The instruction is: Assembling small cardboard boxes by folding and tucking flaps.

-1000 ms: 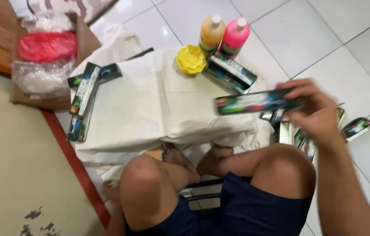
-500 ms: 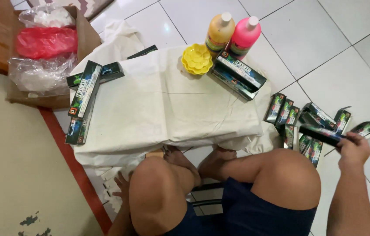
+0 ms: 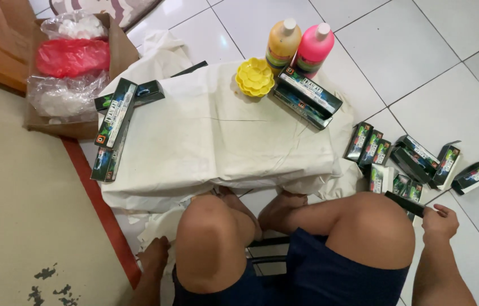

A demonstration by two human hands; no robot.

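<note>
Below, a cream cloth (image 3: 205,136) covered a low surface on the white tiled floor (image 3: 420,68), and the person's bent knees and dark shorts (image 3: 330,272) hid its near edge, with a cardboard box (image 3: 120,51) of red and clear plastic bags at the far left. Orange (image 3: 281,42) and pink (image 3: 312,48) paint bottles stood behind a yellow flower-shaped palette (image 3: 255,76) and long dark cartons (image 3: 307,96), with more long cartons (image 3: 116,116) at the cloth's left edge and small dark-green boxes (image 3: 415,158) scattered on the tiles to the right. The right hand (image 3: 440,221) had its fingers closed around the end of a slim dark carton (image 3: 403,203) jutting toward the knee, while the left hand (image 3: 154,255) rested low beside the left knee, touching crumpled white cloth, its fingers too hidden to tell.
</note>
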